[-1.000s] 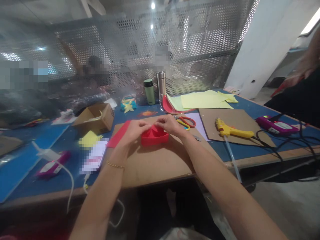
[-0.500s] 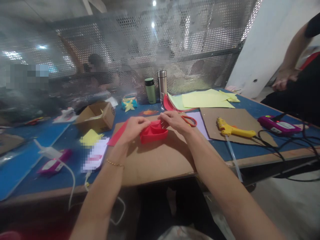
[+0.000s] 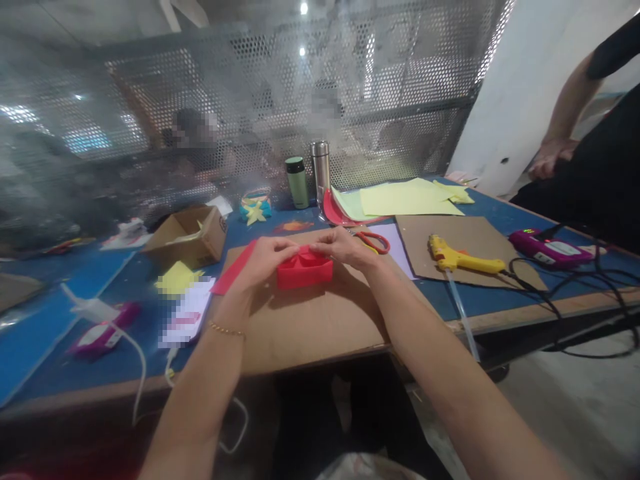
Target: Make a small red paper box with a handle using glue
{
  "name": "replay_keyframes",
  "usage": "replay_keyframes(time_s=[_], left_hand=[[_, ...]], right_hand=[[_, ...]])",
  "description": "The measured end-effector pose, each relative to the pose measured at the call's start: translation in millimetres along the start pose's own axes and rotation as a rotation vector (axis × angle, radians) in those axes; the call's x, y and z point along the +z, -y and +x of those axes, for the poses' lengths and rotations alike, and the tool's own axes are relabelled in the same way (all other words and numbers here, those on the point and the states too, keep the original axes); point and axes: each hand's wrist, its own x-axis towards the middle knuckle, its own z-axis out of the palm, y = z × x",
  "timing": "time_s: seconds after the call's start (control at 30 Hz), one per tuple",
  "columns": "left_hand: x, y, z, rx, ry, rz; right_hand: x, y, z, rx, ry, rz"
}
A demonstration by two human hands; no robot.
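Observation:
A small red folded box (image 3: pixel 305 273), seemingly of paper or felt, stands over the brown cardboard sheet (image 3: pixel 300 333). My left hand (image 3: pixel 270 259) pinches its far left edge between thumb and fingers. On the far right edge, my right hand (image 3: pixel 343 245) is closed in the same way, its thumb on the rim. Folds show inside the box. A flat red strip (image 3: pixel 233 270) lies left of the box, partly under my left hand. Orange-handled scissors (image 3: pixel 374 243) lie just beyond my right wrist.
A yellow glue gun (image 3: pixel 465 260) rests on another cardboard piece at right, its cable trailing off. Behind stand a green tumbler (image 3: pixel 297 183), a steel flask (image 3: pixel 321 167) and yellow sheets (image 3: pixel 410 199). A cardboard box (image 3: pixel 195 240) sits left; a person's hand (image 3: pixel 553 157) is at far right.
My right hand's fingers have closed onto the box's far edge, and the box has tipped so its front wall shows more. The whole view has shifted slightly.

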Motion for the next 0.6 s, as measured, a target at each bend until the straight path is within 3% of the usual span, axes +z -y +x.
replay_keyframes(time_s=[0.37,0.6], left_hand=[[-1,-5,-4,0.028,-0.021,0.02],[9,-8,-3,0.044,0.03,0.044]], right_hand=[[6,1,-1,-0.025,-0.048,0.006],[11,0,3,-0.039,0.005,0.022]])
